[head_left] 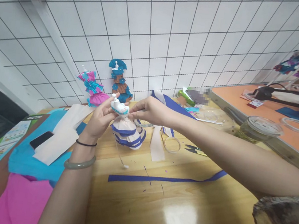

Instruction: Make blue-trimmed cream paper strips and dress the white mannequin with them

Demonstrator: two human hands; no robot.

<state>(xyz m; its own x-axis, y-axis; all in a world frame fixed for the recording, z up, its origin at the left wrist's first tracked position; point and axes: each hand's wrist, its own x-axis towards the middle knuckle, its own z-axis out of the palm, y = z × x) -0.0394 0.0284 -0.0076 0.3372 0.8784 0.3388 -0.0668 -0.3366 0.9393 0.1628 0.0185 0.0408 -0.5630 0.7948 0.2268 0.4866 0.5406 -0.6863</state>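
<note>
A small doll figure (120, 107) with a white head and torso stands tilted on the wooden table, wearing a full skirt of pale paper with dark blue bands (124, 132). From the left, my left hand (102, 116) is closed around its upper body, thumb in front and fingers behind. At its waist, my right hand (149, 111) pinches with thumb and fingertips on the right side; the exact spot is partly hidden. Behind the skirt lies a roll of tape (143, 123). A pale paper strip (157, 146) and a tape ring (172, 144) rest to the right.
A long blue paper strip (157, 180) crosses the table in front. Scissors (196, 150) lie under my right forearm. Two dressed figures, one pink (97, 98) and one brown-teal (121, 82), stand by the tiled wall. A phone (41, 140) and coloured paper sheets (33, 159) are at left.
</note>
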